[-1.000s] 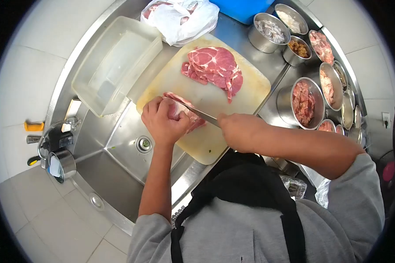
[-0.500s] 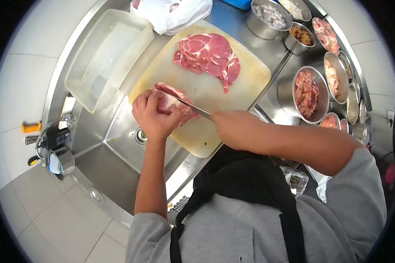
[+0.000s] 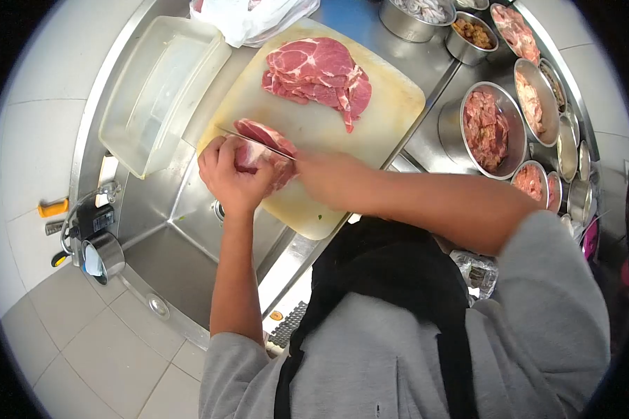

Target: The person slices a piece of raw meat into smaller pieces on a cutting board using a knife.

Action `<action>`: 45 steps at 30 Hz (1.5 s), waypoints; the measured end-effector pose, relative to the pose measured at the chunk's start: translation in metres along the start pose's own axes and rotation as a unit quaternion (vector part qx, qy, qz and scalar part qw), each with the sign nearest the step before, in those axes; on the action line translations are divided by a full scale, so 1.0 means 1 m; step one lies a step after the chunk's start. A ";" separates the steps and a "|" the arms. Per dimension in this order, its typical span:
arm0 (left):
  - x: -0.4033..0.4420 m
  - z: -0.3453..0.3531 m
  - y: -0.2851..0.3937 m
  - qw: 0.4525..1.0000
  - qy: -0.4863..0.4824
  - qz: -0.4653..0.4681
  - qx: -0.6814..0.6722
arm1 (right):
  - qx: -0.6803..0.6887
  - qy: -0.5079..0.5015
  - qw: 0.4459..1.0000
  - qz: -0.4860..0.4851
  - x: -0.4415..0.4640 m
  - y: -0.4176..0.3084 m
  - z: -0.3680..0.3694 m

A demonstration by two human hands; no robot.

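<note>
My left hand [image 3: 232, 174] is closed over a chunk of raw meat [image 3: 281, 174] near the left edge of the cutting board [image 3: 395, 94]. In my right hand [image 3: 334, 180], somewhat blurred, is a knife [image 3: 255, 142]; its handle is hidden by the fingers. The blade lies across the meat, its tip sticking out past my left fingers. On the far side of the blade a partly cut piece leans away. Farther up the board rests a stack of raw meat slices [image 3: 318, 70].
The board bridges a steel sink [image 3: 168, 258]. Left of it stands a translucent plastic tub [image 3: 157, 98], with a white plastic bag [image 3: 248, 19] behind the board. Steel bowls line the right, including a large pot of cut meat [image 3: 446, 133]. A small steel pot [image 3: 110, 253] sits at the left rim.
My right hand and the knife have moved leftward across the meat, so the tip now extends beyond my left hand. The whole view has shifted slightly.
</note>
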State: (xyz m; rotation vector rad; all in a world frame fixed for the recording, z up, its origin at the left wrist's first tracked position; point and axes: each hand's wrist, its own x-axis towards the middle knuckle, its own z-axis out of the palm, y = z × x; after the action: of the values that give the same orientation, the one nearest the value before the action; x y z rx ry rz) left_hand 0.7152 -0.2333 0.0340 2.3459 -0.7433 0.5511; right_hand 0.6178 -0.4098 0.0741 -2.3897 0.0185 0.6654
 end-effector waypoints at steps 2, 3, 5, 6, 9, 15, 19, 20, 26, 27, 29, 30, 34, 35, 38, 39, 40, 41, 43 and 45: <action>-0.002 -0.002 0.000 1.000 0.005 -0.001 0.008 | 0.012 0.010 1.000 0.001 0.016 0.000 0.012; -0.003 -0.002 0.001 1.000 0.004 0.003 0.014 | 0.017 0.018 1.000 -0.011 0.009 0.006 0.016; -0.004 -0.001 0.003 1.000 0.011 0.005 0.018 | 0.016 0.027 0.999 -0.026 -0.019 0.016 0.011; -0.004 -0.001 0.003 1.000 0.010 -0.004 0.015 | 0.005 -0.016 1.000 0.017 -0.048 0.013 0.003; -0.004 0.000 0.002 1.000 0.010 -0.010 0.010 | -0.002 -0.033 0.998 0.045 -0.053 0.019 0.016; -0.012 0.000 0.003 1.000 0.007 -0.001 0.024 | 0.037 0.081 0.996 -0.002 0.000 0.017 0.049; -0.001 -0.007 0.004 0.997 -0.051 -0.035 0.036 | 0.006 0.055 0.998 0.042 -0.079 0.045 0.048; 0.014 -0.014 0.012 0.998 -0.047 -0.025 0.036 | -0.011 0.025 0.997 0.066 -0.106 0.050 0.037; 0.110 0.019 0.012 0.884 -0.405 -0.201 0.120 | -0.137 -0.028 0.984 0.111 -0.189 0.088 -0.005; 0.118 0.031 0.009 0.848 -0.481 -0.199 0.098 | -0.159 -0.009 0.982 0.104 -0.201 0.093 -0.007; 0.113 0.065 -0.007 0.809 -0.551 -0.190 0.076 | -0.153 0.039 0.979 0.127 -0.222 0.104 -0.002; 0.102 0.088 -0.020 0.825 -0.521 -0.190 0.108 | -0.146 0.074 0.975 0.148 -0.233 0.109 0.001; 0.104 0.075 0.017 0.840 -0.525 -0.115 0.069 | -0.116 0.131 0.969 0.176 -0.257 0.120 0.020; 0.115 0.055 0.042 0.836 -0.524 -0.113 0.116 | -0.099 0.145 0.968 0.180 -0.260 0.121 0.022; 0.130 0.030 0.041 0.789 -0.523 -0.222 -0.234 | -0.065 0.191 0.962 0.186 -0.267 0.125 0.028; 0.141 0.026 0.046 0.790 -0.524 -0.217 -0.232 | -0.056 0.199 0.961 0.185 -0.269 0.126 0.029; 0.153 0.019 0.053 0.768 -0.484 -0.273 -0.317 | -0.049 0.205 0.960 0.183 -0.269 0.125 0.029; 0.163 0.013 0.060 0.737 -0.437 -0.327 -0.399 | -0.050 0.206 0.960 0.182 -0.268 0.125 0.028; 0.178 0.017 0.072 0.752 -0.408 -0.347 -0.385 | -0.049 0.202 0.963 0.174 -0.260 0.123 0.025; 0.187 0.028 0.072 0.769 -0.385 -0.358 -0.364 | -0.050 0.193 0.966 0.164 -0.251 0.115 0.019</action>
State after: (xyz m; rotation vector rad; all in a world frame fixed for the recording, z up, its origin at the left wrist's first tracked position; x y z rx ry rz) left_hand 0.8173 -0.3680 0.1448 1.7970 -0.2197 -0.9404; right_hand 0.3702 -0.5272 0.1109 -2.6056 0.5680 0.3391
